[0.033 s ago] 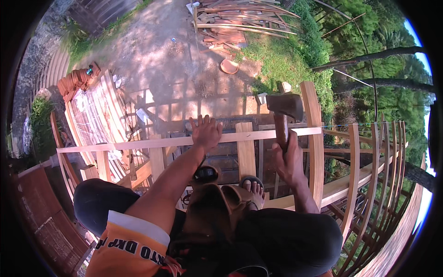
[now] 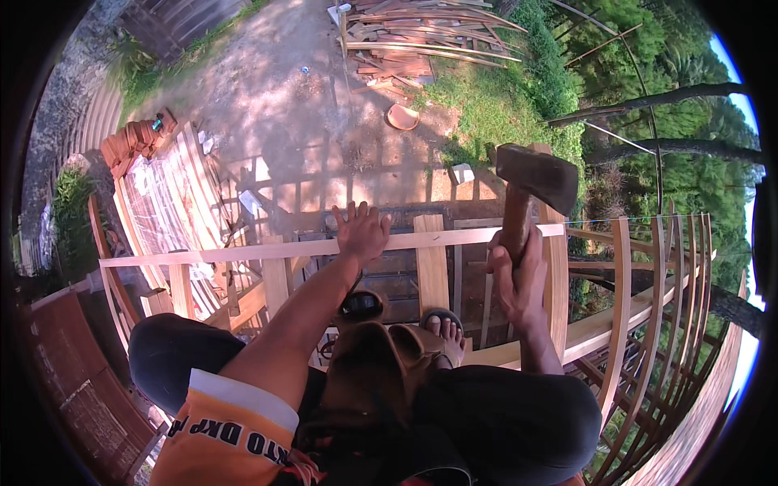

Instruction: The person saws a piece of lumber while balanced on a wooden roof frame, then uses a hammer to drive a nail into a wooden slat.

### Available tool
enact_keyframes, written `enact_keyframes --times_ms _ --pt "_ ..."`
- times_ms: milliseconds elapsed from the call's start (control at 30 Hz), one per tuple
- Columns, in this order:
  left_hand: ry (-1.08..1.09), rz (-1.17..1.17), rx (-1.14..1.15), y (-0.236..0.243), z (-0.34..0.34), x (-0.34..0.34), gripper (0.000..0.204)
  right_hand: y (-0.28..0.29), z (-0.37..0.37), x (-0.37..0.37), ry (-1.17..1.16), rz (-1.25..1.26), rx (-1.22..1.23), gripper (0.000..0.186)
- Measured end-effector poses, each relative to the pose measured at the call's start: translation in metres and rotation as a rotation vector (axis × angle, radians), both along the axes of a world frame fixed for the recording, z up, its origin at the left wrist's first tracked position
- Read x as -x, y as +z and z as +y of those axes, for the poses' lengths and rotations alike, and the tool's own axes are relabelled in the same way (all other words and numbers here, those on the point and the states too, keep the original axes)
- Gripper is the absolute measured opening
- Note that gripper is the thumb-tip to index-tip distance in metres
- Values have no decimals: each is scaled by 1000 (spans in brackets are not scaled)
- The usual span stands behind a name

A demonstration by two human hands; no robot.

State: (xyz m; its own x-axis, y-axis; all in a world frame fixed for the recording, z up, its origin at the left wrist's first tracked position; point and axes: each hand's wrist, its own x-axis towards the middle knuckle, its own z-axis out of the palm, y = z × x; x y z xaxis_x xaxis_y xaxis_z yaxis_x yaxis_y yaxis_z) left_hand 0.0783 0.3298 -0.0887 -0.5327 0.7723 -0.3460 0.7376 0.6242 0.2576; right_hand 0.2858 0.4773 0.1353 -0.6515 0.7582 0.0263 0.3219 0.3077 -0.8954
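My right hand [image 2: 521, 279] is wrapped round the wooden handle of a hatchet [image 2: 536, 176], whose dark metal head is raised above the right end of a long thin wooden batten [image 2: 474, 236]. The batten runs crosswise over several rafters. On its middle rests my left hand [image 2: 362, 232], palm down and fingers spread. A thick rafter [image 2: 556, 292] crosses beneath the batten's right end, partly hidden by my right hand and the hatchet. Another rafter [image 2: 432, 267] stands between my two hands, with my sandalled foot [image 2: 445, 326] at its near end.
A brown tool pouch [image 2: 365, 364] hangs between my knees. More curved-looking rafters [image 2: 622, 300] line the right, with a thin string [image 2: 600, 219] along them. Far below lie stacked boards [image 2: 166, 202], a lumber pile [image 2: 405, 40] and an orange basin [image 2: 403, 117]. Trees rise at right.
My right hand and the hatchet have shifted right and slightly up, and the hatchet head has tilted to the right. My left hand stays in place on the batten.
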Motion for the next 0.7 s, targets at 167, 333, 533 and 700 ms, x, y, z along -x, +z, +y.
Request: enact_keyframes --times_ms 167,333,533,700 --pt "3 -45 -53 1 20 -14 51 -48 -16 -54 -73 82 -108 32" --pt "-3 -15 -54 -6 7 -12 49 -90 -35 -54 255 -490 17 37" --pt "29 -2 -101 -8 5 -7 49 3 -1 -18 -42 179 -100 38" --pt "3 -23 -78 -3 18 -11 51 -65 -36 -55 2 -290 -508 40"
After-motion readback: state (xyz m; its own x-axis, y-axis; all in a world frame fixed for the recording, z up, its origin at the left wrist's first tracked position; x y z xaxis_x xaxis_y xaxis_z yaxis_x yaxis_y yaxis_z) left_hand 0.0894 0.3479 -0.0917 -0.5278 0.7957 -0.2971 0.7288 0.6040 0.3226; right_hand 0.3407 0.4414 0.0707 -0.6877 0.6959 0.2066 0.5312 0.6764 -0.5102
